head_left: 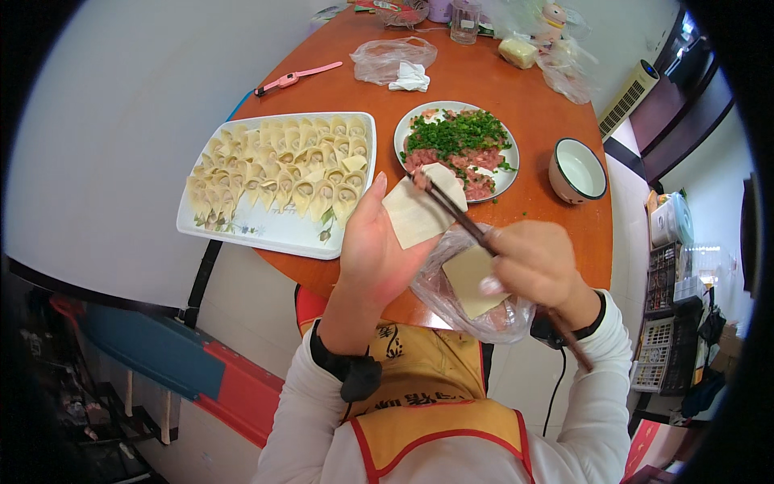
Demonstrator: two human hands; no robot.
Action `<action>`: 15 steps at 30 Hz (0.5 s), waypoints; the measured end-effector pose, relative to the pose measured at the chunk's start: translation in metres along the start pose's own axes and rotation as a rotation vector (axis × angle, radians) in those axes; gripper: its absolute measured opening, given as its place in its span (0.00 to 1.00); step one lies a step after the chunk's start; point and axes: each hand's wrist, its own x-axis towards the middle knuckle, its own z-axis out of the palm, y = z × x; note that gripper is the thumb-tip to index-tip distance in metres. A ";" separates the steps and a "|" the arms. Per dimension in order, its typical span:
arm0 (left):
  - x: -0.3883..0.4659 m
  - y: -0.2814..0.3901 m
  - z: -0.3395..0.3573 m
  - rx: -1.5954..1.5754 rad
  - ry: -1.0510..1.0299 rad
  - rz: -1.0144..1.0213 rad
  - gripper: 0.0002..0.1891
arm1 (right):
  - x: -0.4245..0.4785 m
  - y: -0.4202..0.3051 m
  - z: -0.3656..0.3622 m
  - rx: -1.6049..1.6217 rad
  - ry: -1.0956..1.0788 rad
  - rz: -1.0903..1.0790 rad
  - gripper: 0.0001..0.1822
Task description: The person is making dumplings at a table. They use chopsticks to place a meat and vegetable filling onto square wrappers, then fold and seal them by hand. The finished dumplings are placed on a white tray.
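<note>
On my upturned left hand (378, 254) lies a square wonton wrapper (423, 212), its far edge overlapping the near rim of a plate. My right hand (535, 263) grips a pair of dark chopsticks (462, 218). Their tips hold a small lump of minced meat (421, 179) at the wrapper's upper part. The white plate (508, 181) bears minced pink meat (484, 158) topped with chopped green onion (462, 133). Under my right hand, a stack of wrappers (471, 281) sits in a clear plastic bag (432, 272). Rows of folded wontons (284, 160) fill much of a white floral tray (272, 233) at left.
A white enamel bowl (577, 172) with a dark rim stands at right. Farther back lie a pink watch (290, 79), a plastic bag (387, 55), a crumpled tissue (411, 77) and a glass (465, 23). The wooden table (326, 91) ends close to my body.
</note>
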 end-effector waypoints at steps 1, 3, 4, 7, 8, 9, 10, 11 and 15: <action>0.000 0.001 0.001 0.005 0.012 0.004 0.27 | -0.001 -0.004 0.001 -0.047 -0.112 -0.012 0.14; -0.003 0.004 0.007 0.017 0.036 0.014 0.27 | 0.002 -0.008 0.004 -0.081 -0.128 -0.060 0.15; -0.006 0.005 0.014 0.028 0.092 0.032 0.26 | 0.001 -0.011 0.004 -0.072 -0.129 -0.050 0.15; -0.005 0.017 -0.015 -0.109 -0.160 -0.009 0.26 | -0.002 -0.022 -0.004 -0.028 -0.115 -0.014 0.15; -0.007 0.017 -0.021 -0.078 -0.101 0.018 0.25 | 0.000 -0.024 -0.006 -0.001 -0.103 0.000 0.15; -0.009 0.016 -0.013 -0.048 -0.042 0.040 0.25 | 0.001 -0.025 -0.009 0.024 -0.091 0.017 0.15; -0.010 0.015 -0.009 -0.017 0.017 0.063 0.25 | 0.002 -0.025 -0.011 0.040 -0.089 0.021 0.15; -0.010 0.016 -0.012 -0.046 -0.015 0.050 0.25 | 0.004 -0.025 -0.013 0.056 -0.087 0.026 0.15; -0.013 0.013 -0.003 -0.029 0.020 0.068 0.25 | 0.011 -0.023 -0.016 0.064 -0.034 0.055 0.15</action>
